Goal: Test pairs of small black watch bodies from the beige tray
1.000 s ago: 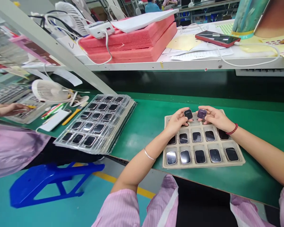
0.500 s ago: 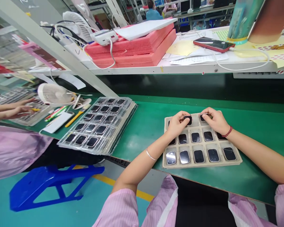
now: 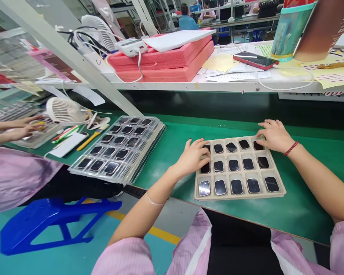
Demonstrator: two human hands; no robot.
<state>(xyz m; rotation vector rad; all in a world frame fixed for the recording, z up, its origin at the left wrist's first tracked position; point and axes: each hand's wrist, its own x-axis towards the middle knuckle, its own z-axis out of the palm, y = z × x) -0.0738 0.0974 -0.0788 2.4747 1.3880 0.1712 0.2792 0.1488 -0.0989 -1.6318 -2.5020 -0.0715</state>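
Observation:
A beige compartment tray (image 3: 240, 195) lies on the green bench before me, with a dark, rounded-square watch-like piece in each of its compartments. One such piece (image 3: 231, 147) in the back row sits askew in its pocket. My left hand (image 3: 192, 157) is at the tray's left edge, fingers apart, partly covering the pieces there; it holds nothing. At the back right corner is my right hand (image 3: 275, 134), its fingers spread and the thumb by the corner piece (image 3: 258, 145). Whether the fingertips touch the tray I cannot tell.
Left of the tray stands a stack of clear trays (image 3: 119, 149) filled with similar pieces. Beyond it are a yellow-handled brush (image 3: 88, 140) and a white fan (image 3: 64, 110). A co-worker's hands (image 3: 24, 128) work at far left. The shelf (image 3: 160, 86) overhangs the bench; a blue stool (image 3: 54, 225) stands below.
Both hands have let go of the pieces they held over the back row, which now lie in the tray. My left hand moved left, my right hand right and back, and both opened.

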